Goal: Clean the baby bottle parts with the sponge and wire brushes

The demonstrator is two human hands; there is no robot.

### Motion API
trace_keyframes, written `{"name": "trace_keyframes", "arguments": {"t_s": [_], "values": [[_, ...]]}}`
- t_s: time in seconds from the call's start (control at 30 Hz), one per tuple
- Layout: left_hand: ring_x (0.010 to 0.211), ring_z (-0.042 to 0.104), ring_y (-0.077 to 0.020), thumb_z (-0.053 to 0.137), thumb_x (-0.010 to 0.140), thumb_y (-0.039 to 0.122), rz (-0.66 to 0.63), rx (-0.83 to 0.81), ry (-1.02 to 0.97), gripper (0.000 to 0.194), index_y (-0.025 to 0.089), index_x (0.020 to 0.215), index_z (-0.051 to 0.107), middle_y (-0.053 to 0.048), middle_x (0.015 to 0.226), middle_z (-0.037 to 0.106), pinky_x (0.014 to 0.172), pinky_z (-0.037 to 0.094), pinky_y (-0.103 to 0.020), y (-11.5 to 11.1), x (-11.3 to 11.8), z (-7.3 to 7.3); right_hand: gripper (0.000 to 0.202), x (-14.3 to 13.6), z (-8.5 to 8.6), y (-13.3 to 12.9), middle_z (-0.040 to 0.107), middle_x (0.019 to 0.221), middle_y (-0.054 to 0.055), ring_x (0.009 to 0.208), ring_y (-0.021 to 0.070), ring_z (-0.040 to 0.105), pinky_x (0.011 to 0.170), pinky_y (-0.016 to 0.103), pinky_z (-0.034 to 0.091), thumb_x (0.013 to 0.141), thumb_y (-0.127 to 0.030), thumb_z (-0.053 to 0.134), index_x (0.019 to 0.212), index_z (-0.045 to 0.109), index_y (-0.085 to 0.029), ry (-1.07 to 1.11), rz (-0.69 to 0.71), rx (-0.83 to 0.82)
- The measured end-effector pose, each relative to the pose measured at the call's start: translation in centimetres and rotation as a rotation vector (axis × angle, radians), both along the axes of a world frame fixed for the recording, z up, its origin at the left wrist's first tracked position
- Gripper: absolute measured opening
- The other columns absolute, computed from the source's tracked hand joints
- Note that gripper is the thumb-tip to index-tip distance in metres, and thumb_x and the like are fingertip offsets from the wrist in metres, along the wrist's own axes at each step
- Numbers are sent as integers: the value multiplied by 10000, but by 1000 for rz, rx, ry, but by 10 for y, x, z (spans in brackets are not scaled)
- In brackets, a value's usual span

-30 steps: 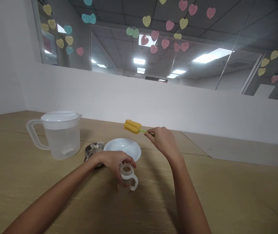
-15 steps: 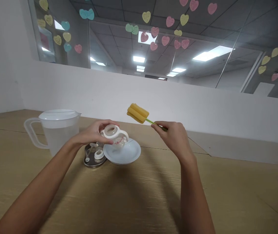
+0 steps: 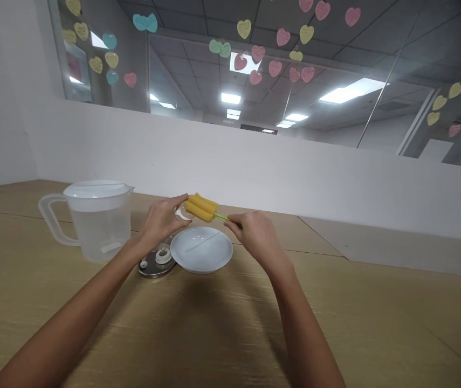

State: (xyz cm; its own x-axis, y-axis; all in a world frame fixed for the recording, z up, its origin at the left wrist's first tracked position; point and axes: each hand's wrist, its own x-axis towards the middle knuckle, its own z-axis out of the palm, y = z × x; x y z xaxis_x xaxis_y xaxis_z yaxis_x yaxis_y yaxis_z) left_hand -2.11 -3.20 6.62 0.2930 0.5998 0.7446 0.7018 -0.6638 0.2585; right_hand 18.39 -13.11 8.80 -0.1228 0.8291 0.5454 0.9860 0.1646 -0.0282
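My left hand (image 3: 165, 215) is closed around a clear baby bottle (image 3: 183, 212), mostly hidden behind the fingers and a yellow sponge. That sponge is the head of a bottle brush (image 3: 203, 208) with a green stem, which my right hand (image 3: 252, 229) grips by the handle. The sponge's tip is at the bottle's mouth; whether it has entered cannot be made out. Both are held above a white bowl (image 3: 218, 262) in which a thin straight line shows. Left of the bowl, a round metal tray (image 3: 153, 271) carries a white bottle ring (image 3: 163, 255) and other small parts, partly covered by my left arm.
A lidded clear pitcher (image 3: 101, 226) holding liquid stands on the wooden table (image 3: 230, 334) at the left, its handle pointing left. Behind the table is a white wall (image 3: 254, 172), below a glass pane with heart-shaped sticky notes (image 3: 243, 28).
My right hand has brought the brush left and down to the bottle. My left hand has turned the bottle so its mouth faces the sponge, and the bowl is less covered.
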Motion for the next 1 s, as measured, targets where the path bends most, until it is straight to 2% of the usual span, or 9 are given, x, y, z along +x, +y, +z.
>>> {"name": "trace_keyframes", "arguments": {"t_s": [0.1,0.27,0.37,0.47,0.57,0.77,1.0], "values": [[892,643,-239,667,669,297,29,-24,52,529,220,1184,576,-35,1061,676,731,489,-293,0,1,-1,296,-3,-3,1,579,581,22,506,122,446,468,253,175,892,-307,440,681,613,-192,-136,-54,11],[907,644,-240,644,696,300,57,-43,100,460,217,1146,597,-39,1055,678,770,488,-296,3,-1,-2,298,-12,-8,4,596,615,50,532,157,523,450,261,183,893,-236,406,699,629,-195,-279,-79,-8],[985,615,-243,603,737,270,29,37,212,421,213,1152,572,-46,1119,648,824,487,-321,4,1,-4,296,-17,-8,3,615,659,69,578,174,564,463,251,241,883,-180,393,723,641,-189,-305,-99,-67],[1152,512,-252,508,789,152,-24,233,376,358,178,1143,555,-71,1207,591,976,408,-396,1,7,-7,298,-20,-9,4,634,715,91,644,191,594,508,250,320,887,-194,385,772,659,-183,-272,-120,-116],[1185,482,-252,414,812,60,-32,364,498,349,138,1121,556,-103,1190,592,1018,371,-431,-2,14,-11,287,-23,-12,8,646,772,102,720,204,610,560,259,368,894,-245,391,847,665,-175,-205,-120,-146],[1189,480,-258,349,830,16,-14,411,561,375,107,1132,552,-141,1187,585,1016,382,-435,-3,18,-15,286,-23,-20,18,662,831,117,768,184,609,620,254,372,901,-296,414,884,658,-147,-67,-72,-206],[1223,443,-261,296,853,22,-54,373,492,394,95,1146,548,-159,1199,575,1033,352,-469,-5,21,-16,301,-21,-23,23,663,766,121,683,172,595,566,252,326,886,-321,452,807,664,-122,55,-41,-210]]}}
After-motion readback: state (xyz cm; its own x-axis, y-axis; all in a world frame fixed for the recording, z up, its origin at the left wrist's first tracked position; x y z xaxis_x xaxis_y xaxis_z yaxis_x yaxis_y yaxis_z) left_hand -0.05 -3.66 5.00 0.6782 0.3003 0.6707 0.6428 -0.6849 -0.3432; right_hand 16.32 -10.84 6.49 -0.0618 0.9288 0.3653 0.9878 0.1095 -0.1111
